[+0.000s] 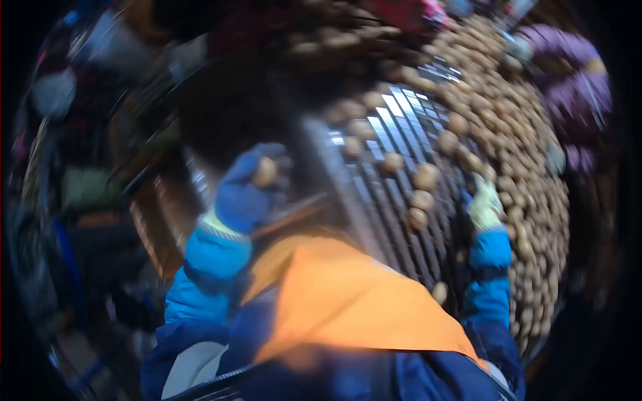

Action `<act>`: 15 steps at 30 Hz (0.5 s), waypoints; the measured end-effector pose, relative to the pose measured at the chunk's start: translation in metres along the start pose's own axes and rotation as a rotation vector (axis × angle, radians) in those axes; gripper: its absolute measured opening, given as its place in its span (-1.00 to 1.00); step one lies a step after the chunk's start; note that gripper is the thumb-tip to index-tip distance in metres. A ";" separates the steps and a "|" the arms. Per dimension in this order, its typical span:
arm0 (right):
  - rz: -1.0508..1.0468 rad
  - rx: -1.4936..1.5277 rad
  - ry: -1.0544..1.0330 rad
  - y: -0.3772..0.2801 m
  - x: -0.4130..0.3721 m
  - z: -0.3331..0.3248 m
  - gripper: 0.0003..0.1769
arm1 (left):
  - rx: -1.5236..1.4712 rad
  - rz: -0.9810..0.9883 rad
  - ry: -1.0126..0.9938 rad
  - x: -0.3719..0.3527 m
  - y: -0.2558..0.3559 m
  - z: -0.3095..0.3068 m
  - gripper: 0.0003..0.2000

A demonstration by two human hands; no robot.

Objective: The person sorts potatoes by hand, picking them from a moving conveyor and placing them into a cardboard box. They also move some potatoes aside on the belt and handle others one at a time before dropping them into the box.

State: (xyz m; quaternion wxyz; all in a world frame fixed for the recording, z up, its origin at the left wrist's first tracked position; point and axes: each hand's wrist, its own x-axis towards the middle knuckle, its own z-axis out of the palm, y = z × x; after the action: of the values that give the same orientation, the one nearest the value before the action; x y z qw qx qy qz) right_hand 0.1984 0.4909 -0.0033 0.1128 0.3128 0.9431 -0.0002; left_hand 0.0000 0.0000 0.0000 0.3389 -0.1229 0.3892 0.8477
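Note:
My left hand [244, 190], in a blue glove with a pale cuff, is closed around a round tan potato [265, 172] off to the left of the slatted rack. On the right, my right hand [485, 206] in a pale yellow-green and blue glove reaches to the near side of the potato heap [521, 167]. Its fingers are blurred, and I cannot tell whether they grip anything; a potato [488, 173] lies right at the fingertips. Several loose potatoes [425, 176] rest on the dark slatted rack [381, 194] between my hands.
A dark board or chute [227, 100] stands beyond my left hand. Below it is a brown wooden crate-like panel [150, 220]. A person in purple sleeves [575, 87] is at the far right, and someone in red [404, 13] is at the top. An orange apron [348, 294] covers my front.

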 end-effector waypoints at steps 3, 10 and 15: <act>-0.139 0.007 0.200 0.043 0.042 0.025 -0.41 | -0.076 0.377 0.252 -0.059 0.038 -0.084 -0.63; -0.262 0.211 0.213 0.056 0.042 0.062 -0.45 | -0.209 0.506 0.881 -0.312 -0.001 -0.384 -0.70; -0.203 0.064 0.232 0.068 0.044 0.066 -0.37 | 1.537 -0.038 1.151 -0.333 -0.073 -0.295 -0.53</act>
State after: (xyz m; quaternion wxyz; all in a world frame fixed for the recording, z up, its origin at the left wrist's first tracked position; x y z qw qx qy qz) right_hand 0.2185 0.5672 -0.0724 -0.0075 0.2173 0.9761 -0.0055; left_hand 0.2792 -0.3444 -0.0814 0.0975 -0.2709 0.9434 0.1648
